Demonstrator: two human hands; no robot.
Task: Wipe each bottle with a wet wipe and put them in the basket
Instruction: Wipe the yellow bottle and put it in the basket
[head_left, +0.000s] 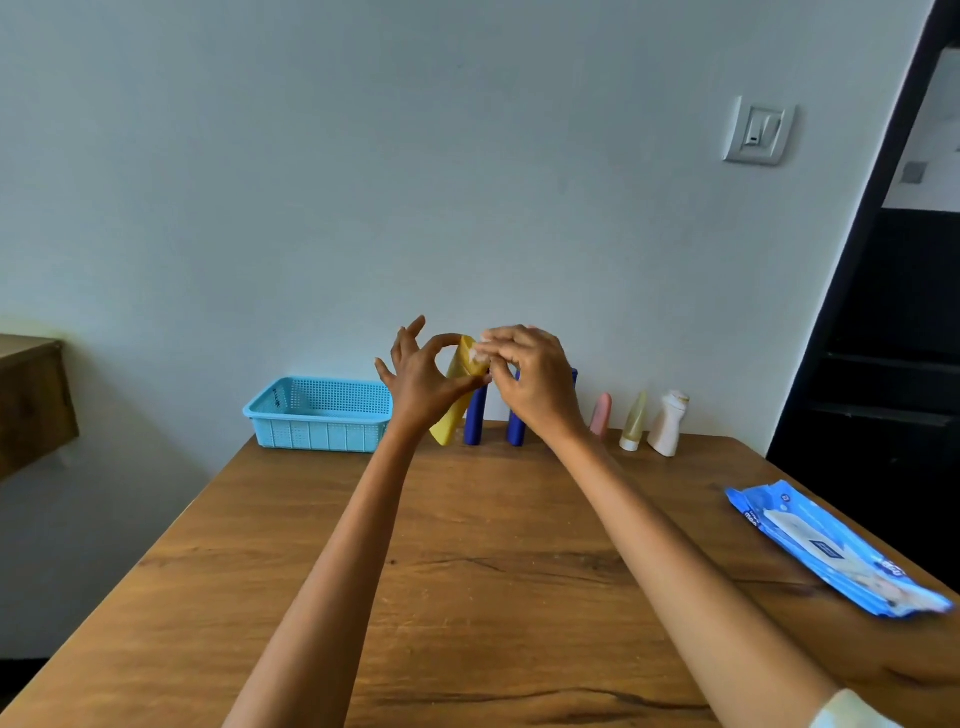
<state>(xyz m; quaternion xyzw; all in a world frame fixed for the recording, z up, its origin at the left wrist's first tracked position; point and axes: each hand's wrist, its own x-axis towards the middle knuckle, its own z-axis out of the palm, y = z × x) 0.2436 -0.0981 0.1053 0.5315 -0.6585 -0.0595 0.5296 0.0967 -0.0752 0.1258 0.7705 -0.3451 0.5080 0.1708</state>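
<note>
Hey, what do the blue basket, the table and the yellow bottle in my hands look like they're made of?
The blue basket looks like moulded plastic: a uniform colour and a regular perforated mesh in its walls. The table looks like wood or a wood-look laminate, with brown grain and dark streaks under a slight sheen. The yellow bottle appears to be opaque matte plastic, evenly coloured without glare.

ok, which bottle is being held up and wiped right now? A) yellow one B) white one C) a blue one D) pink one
A: the left hand holds the yellow bottle tilted in the air, and the right hand presses a wet wipe against its top end; the other bottles stand on the table.
</note>
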